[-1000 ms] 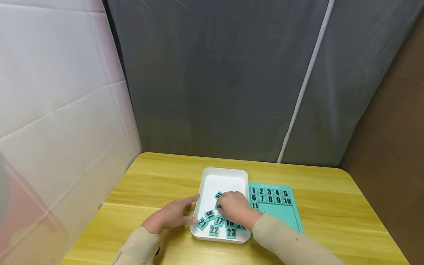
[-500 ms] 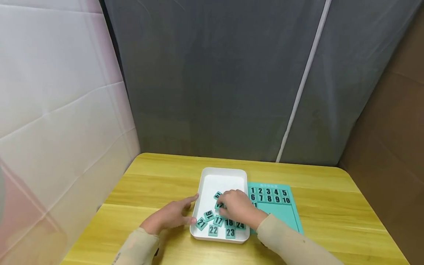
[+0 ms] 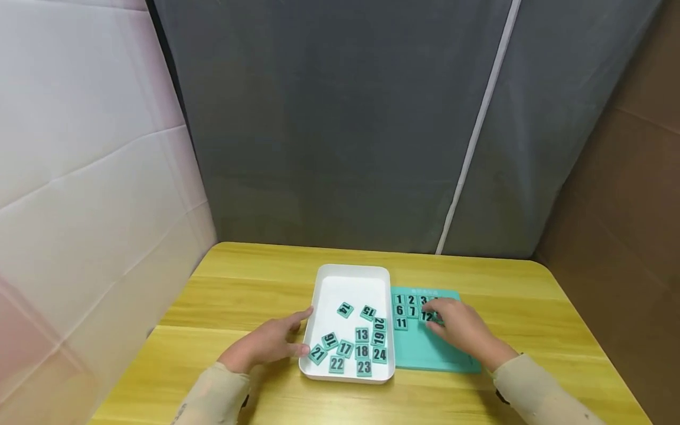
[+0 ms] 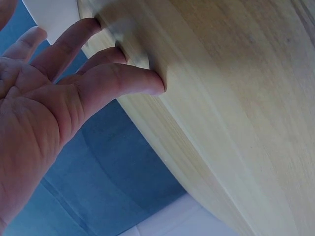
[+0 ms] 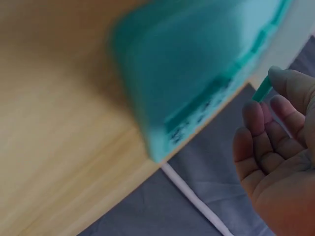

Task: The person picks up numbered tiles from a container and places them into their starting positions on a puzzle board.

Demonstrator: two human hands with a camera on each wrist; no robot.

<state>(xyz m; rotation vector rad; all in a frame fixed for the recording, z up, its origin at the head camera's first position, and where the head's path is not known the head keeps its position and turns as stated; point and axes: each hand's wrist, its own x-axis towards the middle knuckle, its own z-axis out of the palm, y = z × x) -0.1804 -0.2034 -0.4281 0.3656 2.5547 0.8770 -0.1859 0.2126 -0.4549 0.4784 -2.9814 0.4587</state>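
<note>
My right hand (image 3: 466, 330) pinches a turquoise number tile (image 3: 427, 317) marked 12 between thumb and fingertips, above the turquoise number board (image 3: 427, 354). From the right wrist view the same tile (image 5: 262, 90) shows edge-on, off the board's surface. On the board, tiles 1, 2, 3, 6, 7 and 11 are visible; my hand covers others. My left hand (image 3: 265, 344) rests at the left side of the white tray (image 3: 347, 283), thumb and fingers spread along its rim. Loose number tiles lie in the tray, among them 13 (image 3: 362, 334), 14 (image 3: 345, 310) and 15 (image 3: 368, 312).
Tray and board stand side by side on a yellow wood-grain table (image 3: 255, 277). A grey curtain (image 3: 319, 130) hangs behind the table's far edge. White fabric (image 3: 95, 147) stands to the left, and a brown panel (image 3: 621, 195) to the right.
My right hand has picked tile 12 out of the tray and moved it right, over the board. The left hand stays at the tray's rim.
</note>
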